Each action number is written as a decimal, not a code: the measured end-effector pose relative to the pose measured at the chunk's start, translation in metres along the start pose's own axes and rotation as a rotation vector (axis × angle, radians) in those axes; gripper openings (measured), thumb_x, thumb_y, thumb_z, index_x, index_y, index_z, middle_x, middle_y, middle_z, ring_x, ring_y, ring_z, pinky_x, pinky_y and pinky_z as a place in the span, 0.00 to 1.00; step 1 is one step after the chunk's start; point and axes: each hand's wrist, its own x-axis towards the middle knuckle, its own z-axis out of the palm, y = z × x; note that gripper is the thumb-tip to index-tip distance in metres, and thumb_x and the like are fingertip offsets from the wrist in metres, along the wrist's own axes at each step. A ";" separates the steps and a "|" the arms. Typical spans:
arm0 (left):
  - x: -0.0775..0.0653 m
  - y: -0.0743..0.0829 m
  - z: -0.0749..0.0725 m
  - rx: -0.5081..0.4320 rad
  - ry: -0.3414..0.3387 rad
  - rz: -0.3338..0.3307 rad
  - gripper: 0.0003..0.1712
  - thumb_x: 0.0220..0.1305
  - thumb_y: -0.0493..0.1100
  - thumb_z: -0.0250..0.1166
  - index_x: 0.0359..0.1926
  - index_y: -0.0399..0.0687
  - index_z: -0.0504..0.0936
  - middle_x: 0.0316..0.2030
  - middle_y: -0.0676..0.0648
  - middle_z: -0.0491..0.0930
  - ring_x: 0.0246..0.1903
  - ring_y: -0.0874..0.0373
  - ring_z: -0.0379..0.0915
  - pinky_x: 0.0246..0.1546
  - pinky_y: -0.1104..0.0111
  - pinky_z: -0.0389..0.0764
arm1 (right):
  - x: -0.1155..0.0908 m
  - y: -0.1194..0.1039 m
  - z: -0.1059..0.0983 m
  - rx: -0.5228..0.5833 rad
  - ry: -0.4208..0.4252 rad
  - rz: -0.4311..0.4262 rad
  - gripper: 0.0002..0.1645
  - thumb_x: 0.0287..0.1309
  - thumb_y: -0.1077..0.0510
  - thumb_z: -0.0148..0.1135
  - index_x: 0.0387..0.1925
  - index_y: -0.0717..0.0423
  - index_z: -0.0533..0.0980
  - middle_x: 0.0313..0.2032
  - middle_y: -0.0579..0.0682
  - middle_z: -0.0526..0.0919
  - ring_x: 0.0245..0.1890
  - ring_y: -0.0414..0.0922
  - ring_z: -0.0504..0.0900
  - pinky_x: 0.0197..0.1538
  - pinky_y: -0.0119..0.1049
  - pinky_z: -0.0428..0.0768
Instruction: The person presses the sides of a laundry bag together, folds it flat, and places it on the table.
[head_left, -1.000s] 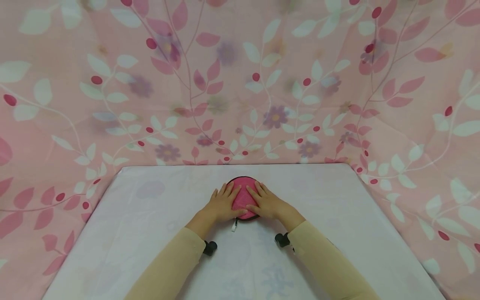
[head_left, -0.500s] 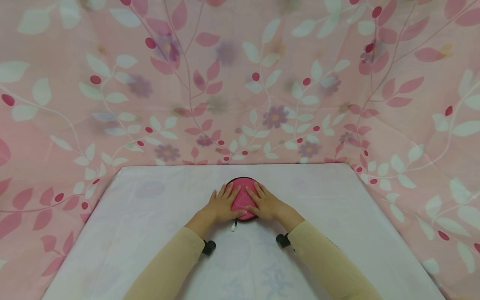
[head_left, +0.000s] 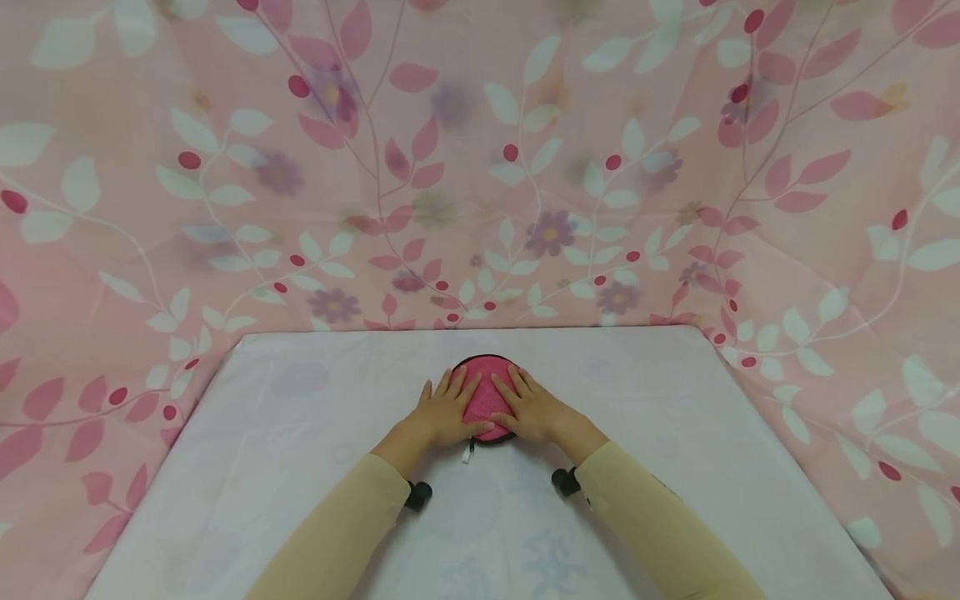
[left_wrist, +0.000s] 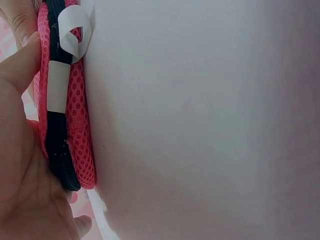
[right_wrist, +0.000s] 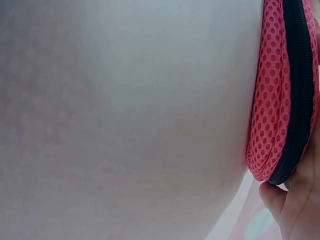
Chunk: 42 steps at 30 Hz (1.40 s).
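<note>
A round pink mesh pouch (head_left: 486, 377) with a black zipper edge lies flat on the white-covered table. My left hand (head_left: 444, 413) rests on its left side, fingers spread. On the right side lies my right hand (head_left: 536, 413), also with spread fingers. Both thumbs reach in over the near part of the pouch. A white tag (head_left: 468, 455) hangs from the near edge. In the left wrist view, a white loop (left_wrist: 75, 31) and a pale band (left_wrist: 58, 86) show on the black edge. The right wrist view shows the closed zipper (right_wrist: 301, 100) along the pouch's side.
The table (head_left: 315, 450) has a white cloth with faint prints. A pink floral curtain (head_left: 480, 208) stands behind it and along both sides. Small black wrist cameras sit below each sleeve cuff, the left camera (head_left: 419, 496) and the right camera (head_left: 566, 482).
</note>
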 end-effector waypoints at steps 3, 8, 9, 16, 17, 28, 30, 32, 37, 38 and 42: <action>0.001 -0.001 0.001 0.005 -0.001 -0.002 0.55 0.51 0.81 0.39 0.72 0.59 0.36 0.72 0.46 0.33 0.69 0.44 0.26 0.63 0.42 0.35 | 0.001 0.001 0.001 -0.005 0.004 -0.007 0.48 0.55 0.22 0.28 0.70 0.37 0.34 0.72 0.51 0.33 0.70 0.53 0.32 0.67 0.52 0.51; 0.001 0.000 0.000 0.007 0.008 -0.006 0.56 0.50 0.81 0.39 0.72 0.60 0.35 0.72 0.46 0.33 0.69 0.44 0.27 0.63 0.43 0.36 | -0.001 -0.001 -0.002 -0.015 -0.005 -0.002 0.47 0.56 0.24 0.31 0.71 0.38 0.35 0.72 0.52 0.33 0.70 0.53 0.31 0.66 0.53 0.52; 0.001 0.000 -0.001 0.003 0.008 -0.005 0.56 0.50 0.81 0.40 0.72 0.60 0.36 0.72 0.46 0.34 0.69 0.44 0.27 0.63 0.43 0.36 | -0.001 -0.002 -0.003 -0.018 -0.007 0.000 0.47 0.57 0.24 0.32 0.71 0.38 0.35 0.72 0.52 0.33 0.70 0.53 0.32 0.66 0.53 0.53; 0.001 0.000 0.000 0.008 0.016 0.008 0.56 0.50 0.82 0.39 0.72 0.59 0.36 0.72 0.45 0.34 0.69 0.43 0.27 0.64 0.45 0.36 | -0.006 -0.008 -0.011 -0.018 -0.009 0.008 0.46 0.59 0.28 0.38 0.71 0.41 0.39 0.72 0.54 0.37 0.70 0.55 0.35 0.66 0.52 0.52; 0.001 -0.001 0.000 0.010 0.020 0.012 0.56 0.50 0.81 0.39 0.72 0.58 0.36 0.72 0.45 0.34 0.69 0.43 0.27 0.65 0.45 0.36 | -0.006 -0.009 -0.011 -0.020 -0.009 0.008 0.46 0.59 0.28 0.37 0.71 0.41 0.39 0.72 0.54 0.36 0.70 0.55 0.35 0.67 0.51 0.52; -0.001 0.001 -0.003 0.005 0.012 0.026 0.56 0.51 0.80 0.40 0.72 0.56 0.36 0.72 0.43 0.33 0.69 0.41 0.28 0.66 0.48 0.40 | -0.006 -0.010 -0.012 -0.013 -0.019 0.012 0.46 0.60 0.28 0.35 0.72 0.42 0.39 0.71 0.55 0.36 0.70 0.55 0.35 0.67 0.52 0.49; -0.002 0.001 -0.003 0.006 0.019 0.033 0.56 0.52 0.80 0.40 0.72 0.55 0.37 0.72 0.43 0.34 0.69 0.41 0.28 0.66 0.48 0.41 | -0.006 -0.010 -0.013 -0.013 -0.015 0.014 0.46 0.60 0.28 0.35 0.72 0.43 0.39 0.71 0.55 0.36 0.70 0.55 0.35 0.67 0.52 0.50; -0.002 0.001 -0.004 0.006 0.023 0.034 0.56 0.52 0.80 0.41 0.72 0.55 0.38 0.72 0.43 0.35 0.69 0.41 0.29 0.65 0.48 0.41 | -0.006 -0.010 -0.012 -0.016 -0.013 0.017 0.46 0.60 0.28 0.35 0.72 0.42 0.39 0.71 0.55 0.36 0.70 0.55 0.35 0.67 0.52 0.50; -0.001 0.001 -0.003 0.002 0.018 0.026 0.55 0.53 0.79 0.41 0.72 0.54 0.38 0.71 0.42 0.35 0.69 0.40 0.28 0.65 0.47 0.40 | -0.005 -0.010 -0.011 -0.017 -0.013 0.008 0.46 0.60 0.28 0.35 0.72 0.43 0.39 0.71 0.55 0.36 0.70 0.55 0.35 0.67 0.51 0.49; 0.000 0.001 -0.003 0.002 0.016 0.024 0.55 0.53 0.79 0.41 0.72 0.54 0.38 0.71 0.42 0.35 0.69 0.40 0.28 0.65 0.47 0.40 | -0.005 -0.010 -0.011 -0.017 -0.012 0.005 0.45 0.60 0.28 0.35 0.72 0.43 0.39 0.71 0.56 0.36 0.70 0.56 0.35 0.67 0.52 0.49; 0.000 0.001 -0.001 0.002 0.018 0.020 0.55 0.53 0.79 0.41 0.72 0.55 0.38 0.72 0.43 0.34 0.69 0.41 0.27 0.65 0.47 0.39 | -0.006 -0.011 -0.013 -0.012 -0.018 0.022 0.46 0.60 0.28 0.36 0.71 0.41 0.39 0.71 0.55 0.36 0.70 0.55 0.36 0.67 0.52 0.50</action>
